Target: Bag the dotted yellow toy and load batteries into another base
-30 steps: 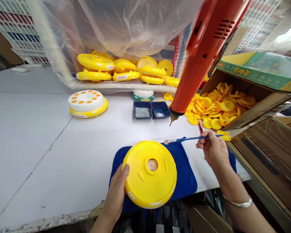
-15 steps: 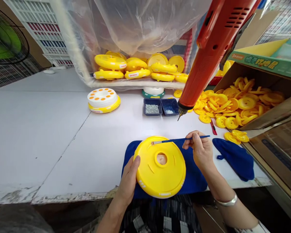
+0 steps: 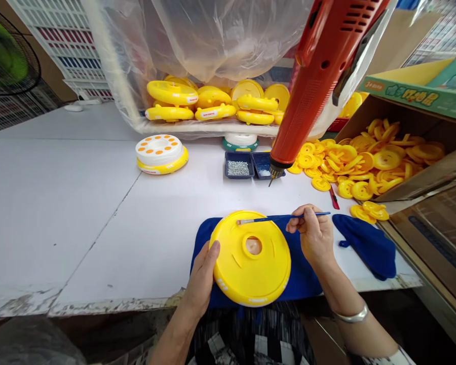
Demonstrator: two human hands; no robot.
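Cardboard box flap point(image 3: 414, 96): green band bore row of large Chinese characters in pale lettering, not reliably legible. Orange tag point(image 3: 373, 85) at band's left end showed "3+" followed by small characters, unreadable. Yellow plastic disc point(image 3: 251, 274) on blue cloth: white print at two spots on rim, too small to read. Back-row yellow discs point(image 3: 171, 93): small white rim labels with red print, unreadable. White-topped disc point(image 3: 159, 154): similar label on yellow rim, also unreadable.

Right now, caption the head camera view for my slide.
Left hand steadies a yellow plastic disc while the right hand holds a blue paintbrush over it.
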